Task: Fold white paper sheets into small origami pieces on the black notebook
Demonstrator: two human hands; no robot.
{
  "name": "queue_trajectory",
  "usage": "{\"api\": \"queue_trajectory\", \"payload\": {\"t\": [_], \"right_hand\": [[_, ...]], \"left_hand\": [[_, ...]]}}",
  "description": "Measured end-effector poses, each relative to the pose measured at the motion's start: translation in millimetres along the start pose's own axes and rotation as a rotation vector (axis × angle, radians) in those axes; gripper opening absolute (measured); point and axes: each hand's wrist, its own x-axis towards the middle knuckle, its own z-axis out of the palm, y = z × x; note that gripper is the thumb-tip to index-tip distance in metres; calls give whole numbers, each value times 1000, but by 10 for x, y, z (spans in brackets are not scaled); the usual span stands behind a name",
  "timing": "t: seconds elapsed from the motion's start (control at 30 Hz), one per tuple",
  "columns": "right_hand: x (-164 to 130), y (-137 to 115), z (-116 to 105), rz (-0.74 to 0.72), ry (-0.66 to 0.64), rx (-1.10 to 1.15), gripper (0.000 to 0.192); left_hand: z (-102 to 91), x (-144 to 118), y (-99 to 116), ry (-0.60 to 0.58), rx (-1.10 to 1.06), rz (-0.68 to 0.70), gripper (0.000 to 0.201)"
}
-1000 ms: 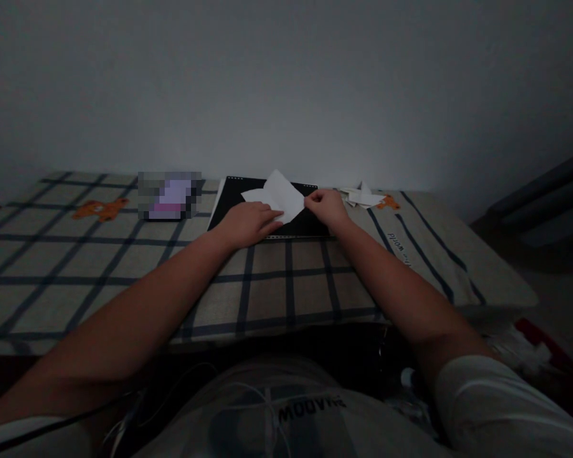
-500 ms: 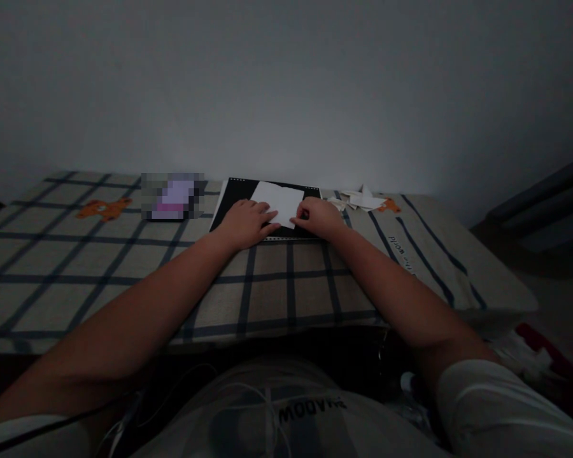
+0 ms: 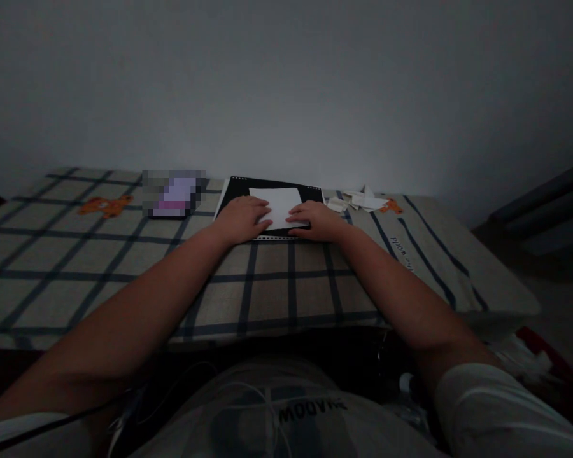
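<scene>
A white sheet of paper [image 3: 277, 202] lies on a black board or notebook cover [image 3: 237, 187] with perforated edges. On the paper's left side rests my left hand [image 3: 242, 219], its fingers spread and reaching over the sheet. My right hand [image 3: 317, 221] lies on the right side, fingers stretched toward the middle of the sheet and thumb low near the board's front edge. Both hands are open and touch the paper without gripping it. Part of each side edge of the paper is hidden under the hands.
Folded white paper pieces [image 3: 363, 200] sit to the right of the board. A phone [image 3: 176, 196], partly blurred, lies to the left. The checked tablecloth [image 3: 124, 267] covers the table, which stands against a grey wall [image 3: 286, 89]. Below the right edge is a bottle [image 3: 405, 383].
My right hand has opened from a pinch at the paper's right edge and now lies flat on it. The paper has turned slightly and sits straighter. My left hand has shifted a little left.
</scene>
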Motion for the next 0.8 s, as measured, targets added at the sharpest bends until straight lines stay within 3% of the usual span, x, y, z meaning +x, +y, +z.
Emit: {"api": "queue_trajectory", "payload": {"t": [0.13, 0.33, 0.53, 0.8], "right_hand": [[14, -5, 9, -55, 44, 47, 33], [32, 60, 124, -5, 43, 80, 38], [33, 104, 135, 12, 32, 114, 38], [16, 67, 36, 2, 6, 97, 29]], "left_hand": [[43, 8, -42, 5, 1, 9, 49], [-6, 1, 46, -8, -57, 102, 50], [-61, -22, 86, -66, 4, 68, 59], [-82, -29, 41, -84, -37, 20, 56]]}}
